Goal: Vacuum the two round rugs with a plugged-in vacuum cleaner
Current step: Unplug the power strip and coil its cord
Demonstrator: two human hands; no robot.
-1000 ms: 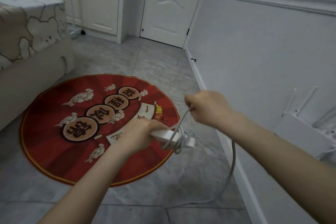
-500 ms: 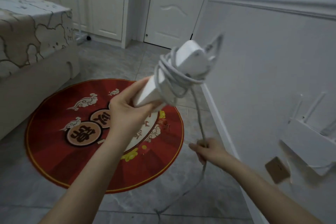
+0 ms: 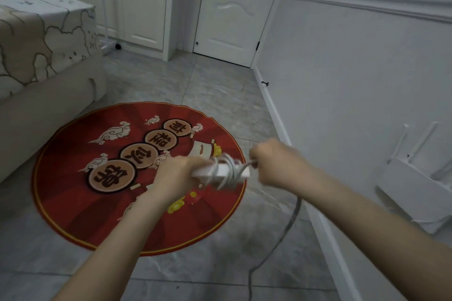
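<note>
A: What is in the hands at this moment?

B: The left hand is curled round one end of a white power strip, which has its own cable looped about it. The right hand pinches that cable just beside the strip's other end. Both are closed on something, neither is free.

A: And the rug?

B: One round red rug lies flat on the tiled floor, directly under the hands, between the sofa and the wall. The second rug and the vacuum cleaner are not in view.

A: So the step is freeing the cable?

B: That is my reading: unwinding it so the strip can feed the vacuum. To do it well, hold the strip steady and level with the left hand, and let the right lead the cable round the body, one loop at a time (pulling straight outwards would likely tighten the coils into a knot). The loose length already trails to the floor by the skirting board; I would keep it clear of the rug, so nothing tangles when the cleaning starts.
</note>
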